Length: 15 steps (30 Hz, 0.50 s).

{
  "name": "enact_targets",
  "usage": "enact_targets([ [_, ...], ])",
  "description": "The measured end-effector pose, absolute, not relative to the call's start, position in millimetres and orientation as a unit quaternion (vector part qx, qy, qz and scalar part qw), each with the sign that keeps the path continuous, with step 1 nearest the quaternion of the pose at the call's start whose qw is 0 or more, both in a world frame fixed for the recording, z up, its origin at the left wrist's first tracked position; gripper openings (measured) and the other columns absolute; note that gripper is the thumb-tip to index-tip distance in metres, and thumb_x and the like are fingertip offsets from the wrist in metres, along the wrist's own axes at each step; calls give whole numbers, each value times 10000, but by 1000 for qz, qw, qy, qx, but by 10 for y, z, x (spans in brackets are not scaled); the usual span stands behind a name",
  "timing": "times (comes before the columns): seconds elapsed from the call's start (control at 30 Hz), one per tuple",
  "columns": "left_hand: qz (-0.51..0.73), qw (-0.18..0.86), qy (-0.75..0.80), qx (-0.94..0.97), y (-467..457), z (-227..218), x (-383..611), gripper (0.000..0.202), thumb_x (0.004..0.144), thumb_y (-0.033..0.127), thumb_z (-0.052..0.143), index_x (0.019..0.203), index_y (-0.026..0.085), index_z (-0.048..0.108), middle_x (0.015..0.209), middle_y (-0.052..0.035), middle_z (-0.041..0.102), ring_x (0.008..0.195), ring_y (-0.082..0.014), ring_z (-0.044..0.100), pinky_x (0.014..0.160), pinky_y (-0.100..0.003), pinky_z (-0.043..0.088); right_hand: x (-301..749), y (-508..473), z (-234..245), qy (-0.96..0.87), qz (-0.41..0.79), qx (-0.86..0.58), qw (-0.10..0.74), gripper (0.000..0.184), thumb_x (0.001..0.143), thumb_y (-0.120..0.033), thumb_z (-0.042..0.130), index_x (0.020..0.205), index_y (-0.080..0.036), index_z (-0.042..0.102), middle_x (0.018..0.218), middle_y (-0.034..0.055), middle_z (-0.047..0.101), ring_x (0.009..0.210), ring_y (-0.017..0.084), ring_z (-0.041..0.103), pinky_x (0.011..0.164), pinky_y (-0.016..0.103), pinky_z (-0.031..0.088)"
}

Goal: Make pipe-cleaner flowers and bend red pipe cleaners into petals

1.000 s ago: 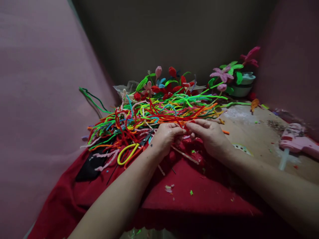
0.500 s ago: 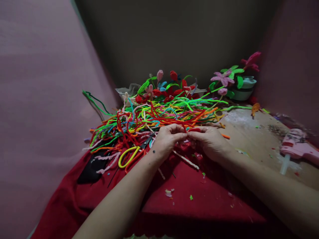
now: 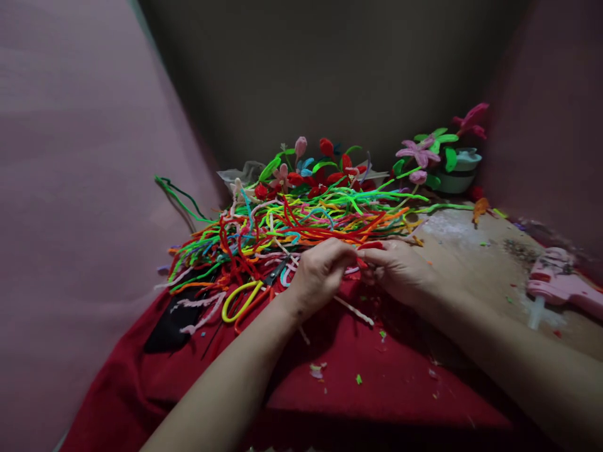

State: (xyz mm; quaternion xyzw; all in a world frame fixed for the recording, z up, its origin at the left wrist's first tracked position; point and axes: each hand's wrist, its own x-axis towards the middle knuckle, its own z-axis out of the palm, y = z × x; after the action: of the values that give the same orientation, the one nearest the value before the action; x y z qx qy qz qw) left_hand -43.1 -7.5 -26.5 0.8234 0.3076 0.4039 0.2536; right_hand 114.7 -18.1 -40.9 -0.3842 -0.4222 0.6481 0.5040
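Both hands meet over the front of a heap of coloured pipe cleaners (image 3: 301,216). My right hand (image 3: 400,270) is closed, pinching a red pipe cleaner (image 3: 371,246) that looks bent into a loop. Fingertips of my left hand (image 3: 323,270) press together at the near end of the same red piece; part of it is hidden behind the fingers. Left of my left hand lie scissors (image 3: 242,301) with a yellow and an orange handle loop, blades under the pile's edge. A white pipe cleaner (image 3: 353,311) sticks out below my hands.
Pipe-cleaner flowers (image 3: 320,169) stand behind the heap, with more beside a pale green container (image 3: 459,176). A pink glue gun (image 3: 560,279) rests on cardboard (image 3: 475,257) at right. A black phone-like object (image 3: 167,329) lies left on the red cloth (image 3: 330,389), among scraps.
My left hand has turned over slightly, its knuckles rolling up and its fingers curling more at the red pipe cleaner. My right hand stays nearly where it was. The view shifted a little.
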Motion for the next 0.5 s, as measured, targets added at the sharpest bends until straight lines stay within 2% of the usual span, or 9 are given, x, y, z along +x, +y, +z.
enact_targets([
  [0.07,392,432,369,724,-84,-218,-418,190,799,311,524,780,132,587,669,-17,584,597,-104,532,586,-231,431,1152,-201,-382,-481,583,-409,512,152,676,-257,626,601,-143,557,491,-40,496,435,69,409,442,223,298],
  [0.13,345,567,392,637,-83,-189,-420,225,753,350,573,739,126,565,613,8,553,506,-78,495,503,-204,395,1154,-232,-359,-549,495,-442,508,130,710,-257,596,652,-140,587,544,-26,530,479,79,434,472,225,315],
  [0.2,309,636,394,588,-74,-180,-430,220,707,337,611,701,125,552,568,26,522,445,-56,442,445,-186,341,1153,-266,-345,-618,398,-459,499,98,729,-222,567,694,-139,605,604,-10,565,539,94,469,523,231,348],
  [0.27,295,645,399,581,-68,-185,-429,198,695,313,611,676,128,542,520,48,473,401,-40,369,407,-179,281,1149,-294,-343,-679,300,-456,491,90,741,-184,541,707,-138,611,634,1,580,586,107,492,578,239,368],
  [0.33,299,585,415,629,-76,-198,-411,168,724,286,572,668,131,539,515,52,453,407,-40,349,413,-181,271,1141,-309,-350,-709,233,-453,488,95,745,-161,527,706,-136,610,639,7,581,602,113,496,606,245,370],
  [0.37,306,520,428,673,-87,-207,-397,147,740,261,548,669,132,541,532,45,468,429,-47,371,435,-185,291,1137,-311,-356,-710,221,-458,487,96,745,-158,526,705,-136,610,637,7,577,603,114,493,610,248,367],
  [0.43,312,315,443,779,-120,-232,-369,114,768,204,498,691,137,549,604,13,528,521,-76,453,516,-204,348,1127,-303,-367,-687,251,-473,491,83,732,-162,538,698,-139,610,629,2,566,599,112,480,598,246,357],
  [0.5,289,52,411,863,-161,-260,-353,138,804,160,444,713,143,547,663,-21,562,616,-117,503,585,-238,368,1125,-276,-377,-615,367,-485,502,54,696,-160,562,653,-146,591,582,-19,529,545,93,434,533,230,328],
])
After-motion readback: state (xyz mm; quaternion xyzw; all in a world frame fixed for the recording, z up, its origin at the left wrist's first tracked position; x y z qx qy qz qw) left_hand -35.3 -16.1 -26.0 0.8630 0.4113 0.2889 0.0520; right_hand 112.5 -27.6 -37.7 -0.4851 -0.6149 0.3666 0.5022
